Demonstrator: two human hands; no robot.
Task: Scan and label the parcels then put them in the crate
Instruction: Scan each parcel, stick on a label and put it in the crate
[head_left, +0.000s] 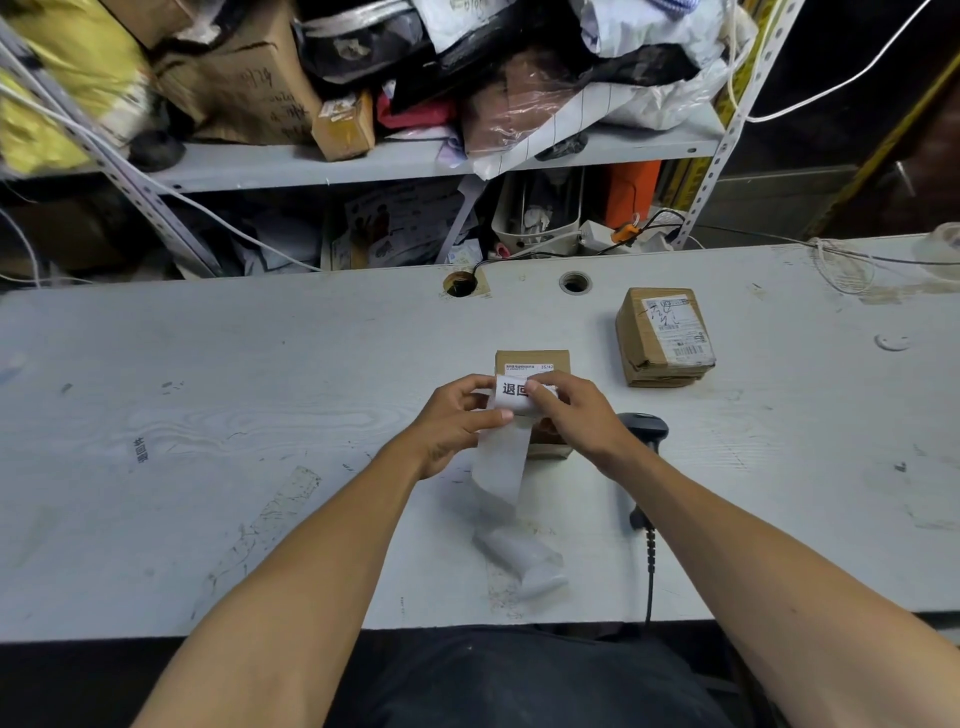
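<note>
A small brown cardboard parcel (531, 362) lies in the middle of the white table (208, 415), mostly covered by my hands. Over it I hold a white label (511, 391) with black printed characters. My left hand (457, 415) pinches the label's left edge and its backing strip (501, 462), which trails down toward me. My right hand (571, 410) pinches the label's right edge. A second taped brown parcel (662, 335) with a shipping label sits to the right, further back. A black handheld scanner (644, 428) lies just right of my right wrist, its cable running off the table's near edge.
Curled backing paper (524, 558) lies near the table's front edge. Two cable holes (460, 283) sit at the table's back. Behind stands a metal shelf (363, 161) crammed with boxes and bagged parcels. White cables cross the right rear of the table. No crate shows.
</note>
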